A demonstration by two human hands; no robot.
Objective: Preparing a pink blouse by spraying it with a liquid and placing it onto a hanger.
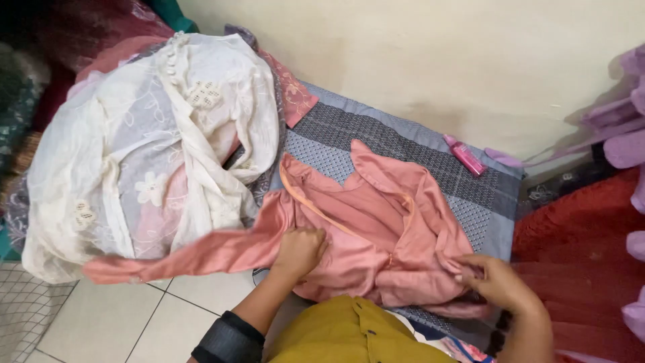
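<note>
1. Pressing down with curled fingers, the left hand point(300, 249) bunches the salmon-pink satin garment point(376, 228) near its middle
2. Right hand point(494, 281) pinches the garment's crumpled right edge between closed fingers
3. Garment lies spread on a grey patterned padded mat point(430, 144), one long sleeve trailing left over pale floor tiles point(134, 316)
4. Heap of cream embroidered lace cloth point(148, 154) sits just left, touching the sleeve
5. Small pink bottle point(465, 155) lies on the mat by the wall, apart from the garment
</note>
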